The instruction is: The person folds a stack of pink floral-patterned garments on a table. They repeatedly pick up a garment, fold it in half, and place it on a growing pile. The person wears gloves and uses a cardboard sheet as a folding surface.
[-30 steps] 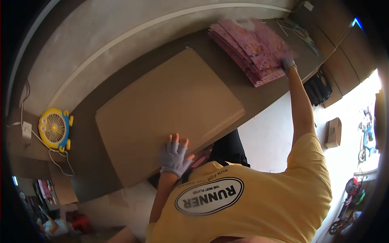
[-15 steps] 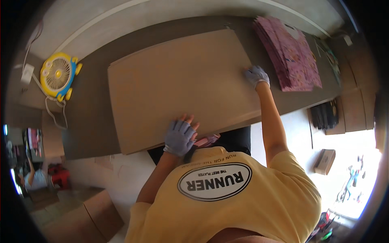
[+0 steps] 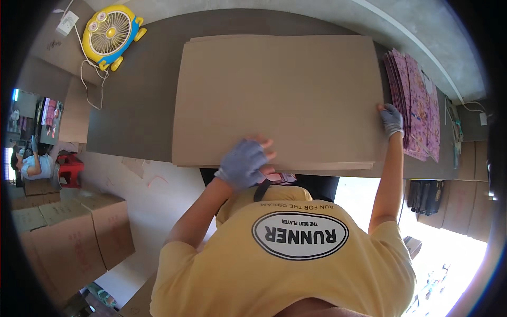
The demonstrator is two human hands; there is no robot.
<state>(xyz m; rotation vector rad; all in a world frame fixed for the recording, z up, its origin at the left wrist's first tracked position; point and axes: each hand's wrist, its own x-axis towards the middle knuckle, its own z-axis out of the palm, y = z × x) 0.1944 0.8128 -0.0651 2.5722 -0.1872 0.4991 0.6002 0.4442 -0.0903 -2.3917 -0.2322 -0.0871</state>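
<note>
A stack of large flat brown cardboard sheets (image 3: 280,95) lies on the dark table, its layers slightly out of line along the far left and near edges. My left hand (image 3: 244,162), in a grey-blue fingerless glove, rests over the near edge with its fingers apart, somewhat blurred. At the stack's right edge, my right hand (image 3: 392,120), in a similar glove, has its fingers curled against the cardboard; its thumb is hidden. Just beyond that hand is a pile of pink patterned folded sheets or bags (image 3: 417,105).
A yellow and blue fan (image 3: 110,34) with a white cord stands at the table's (image 3: 140,116) far left. Cardboard boxes (image 3: 74,238) sit on the floor at left. Farther back are a red stool (image 3: 69,170) and another person (image 3: 39,165). More boxes (image 3: 457,206) stand at right.
The view has turned, so the stack now looks squarer to me. My right hand still touches its right edge, lower down. My left hand stays at the near edge, its fingers pointing more rightward.
</note>
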